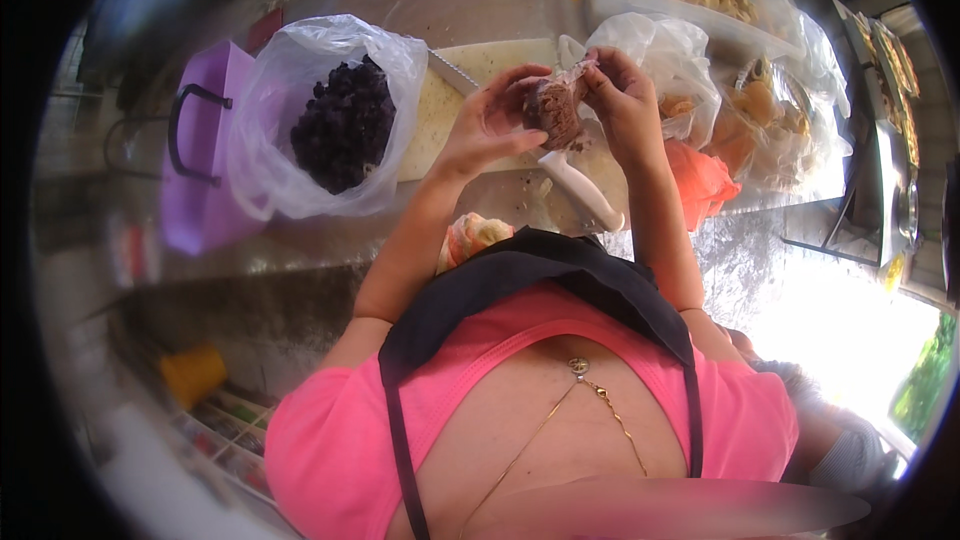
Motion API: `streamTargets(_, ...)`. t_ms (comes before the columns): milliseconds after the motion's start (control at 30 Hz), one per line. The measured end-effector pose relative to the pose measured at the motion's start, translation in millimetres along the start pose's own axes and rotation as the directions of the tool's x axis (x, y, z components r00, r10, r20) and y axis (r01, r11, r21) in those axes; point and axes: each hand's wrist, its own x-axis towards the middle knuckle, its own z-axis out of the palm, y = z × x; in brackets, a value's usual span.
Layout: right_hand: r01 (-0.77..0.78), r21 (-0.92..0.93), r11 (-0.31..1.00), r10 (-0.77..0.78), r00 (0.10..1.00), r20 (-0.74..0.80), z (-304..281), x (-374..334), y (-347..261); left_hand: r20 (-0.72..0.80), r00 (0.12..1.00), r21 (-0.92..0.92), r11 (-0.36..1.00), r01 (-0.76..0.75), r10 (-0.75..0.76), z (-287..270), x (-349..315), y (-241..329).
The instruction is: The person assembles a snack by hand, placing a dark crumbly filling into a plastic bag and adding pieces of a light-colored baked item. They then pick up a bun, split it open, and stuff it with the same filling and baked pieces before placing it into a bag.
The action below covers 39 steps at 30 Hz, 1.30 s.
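Observation:
Above the work surface, my left hand [490, 120] cups a brown, crumbly cake piece [558, 118] that looks like a chocolate muffin. My right hand [622, 90] pinches a thin, pale wrapper [577, 70] at the cake's upper edge, fingers closed on it. Below both hands lies a knife with a white handle [582, 192]; its serrated blade reaches up to the left, partly hidden by my left hand. The knife rests across a pale cutting board [430, 135] with crumbs near it.
Left of the board, a clear plastic bag [262, 140] holds dark chunks, beside a purple container [195, 202] with a black handle. At the back right stands a clear bin [765, 20] of tan cubes. Bags of baked pieces [745, 140] and an orange-red bag [700, 183] sit to the right.

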Motion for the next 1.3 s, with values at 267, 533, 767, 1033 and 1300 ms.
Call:
streamTargets(267, -0.001, 0.002, 1.0, 0.001, 0.996, 0.088, 9.5, 3.3, -3.2, -0.144, 0.953, -0.421, 0.888, 0.186, -0.268, -2.0, -9.2, -13.8)
streamTargets(533, 0.018, 0.162, 0.987, -0.023, 0.999, 0.029, 0.0, 15.4, -11.6, -0.081, 0.97, -0.361, 0.914, 0.187, -0.231, -5.0, -12.7, -11.0)
streamTargets(767, 0.113, -0.387, 0.915, -0.031, 0.976, 0.213, 0.1, 7.8, -21.7, -0.133, 0.969, -0.386, 0.911, 0.144, -0.21, -8.0, -10.2, -9.2)
streamTargets(1033, -0.003, -0.39, 0.921, 0.105, 0.965, 0.241, -2.6, 11.0, -1.4, -0.151, 0.966, -0.238, 0.956, 0.172, -0.212, -7.3, -5.5, -3.4)
streamTargets(1300, 0.076, 0.008, 0.997, -0.072, 0.971, -0.227, -14.0, 15.9, -8.4, -0.211, 0.963, -0.685, 0.728, -0.024, -0.167, -4.8, -3.7, -0.3)
